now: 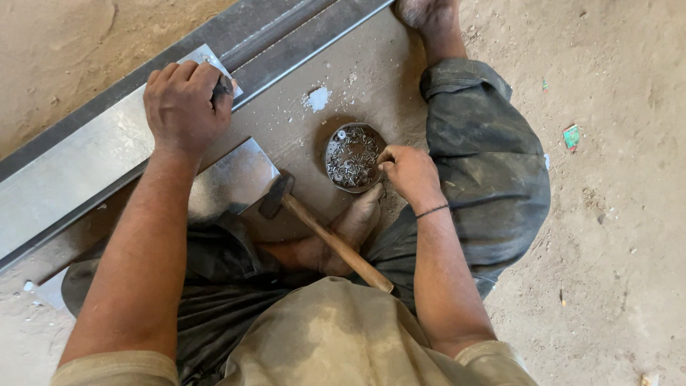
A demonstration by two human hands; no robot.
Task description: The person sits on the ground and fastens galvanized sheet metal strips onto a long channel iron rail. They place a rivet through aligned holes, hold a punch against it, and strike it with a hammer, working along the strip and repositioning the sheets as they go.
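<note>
**Hands at metal strip and dish of small parts**

Person sits on a dusty floor point(622, 214), legs folded, seen from above.

Left hand point(182, 107): fist closed around a dark tool point(224, 87), of which only a short end shows past the fingers; its kind cannot be told. The fist presses down on a long shiny metal strip point(71, 175) that runs diagonally across the view. The tool end lies at the strip's upper end, directly under the grip.

Right hand point(409, 174): fingers drawn together, fingertips at the right rim of a round dish point(352, 157) filled with small metal parts. Whether a part is pinched between the fingers cannot be told. The dish sits just left of this hand, touching or nearly touching the fingertips.

1 hammer point(325, 234) with wooden handle lies free between the 2 arms, head beside a second metal sheet piece point(236, 182), handle pointing back to the lap. Neither hand touches it.
</note>
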